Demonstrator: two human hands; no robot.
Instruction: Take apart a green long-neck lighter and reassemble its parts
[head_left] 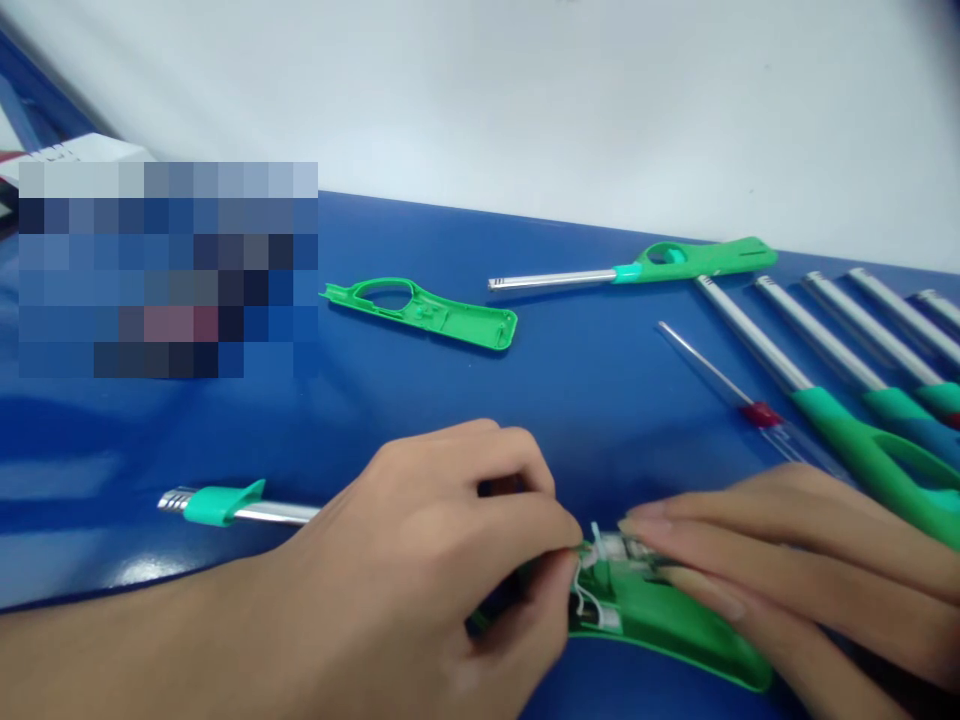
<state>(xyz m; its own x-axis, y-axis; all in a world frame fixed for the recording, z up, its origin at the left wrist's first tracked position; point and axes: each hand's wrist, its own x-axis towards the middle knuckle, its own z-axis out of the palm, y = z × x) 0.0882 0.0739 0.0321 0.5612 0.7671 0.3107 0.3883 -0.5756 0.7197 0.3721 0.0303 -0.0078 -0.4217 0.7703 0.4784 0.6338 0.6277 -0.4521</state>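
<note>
An opened green gas lighter (675,615) lies low in front of me, its inner side up, with a thin white wire and small whitish and metal parts showing. My left hand (457,540) is closed, thumb and index finger pinching the lighter near the wire, and it covers the front end of the housing. From the right, my right hand (795,570) grips the lighter, with its thumb and fingertips closed on the inner parts. Left of my left hand, a metal lighter tube (277,513) sticks out, with a loose teal collar (223,502) around it.
A loose green housing half (450,318) lies beyond my hands. Behind it, right of centre, is an assembled lighter (701,260). A screwdriver (761,413) with a clear and red handle lies beside several lighters (832,405) on the right. The blue table (577,390) meets a white wall.
</note>
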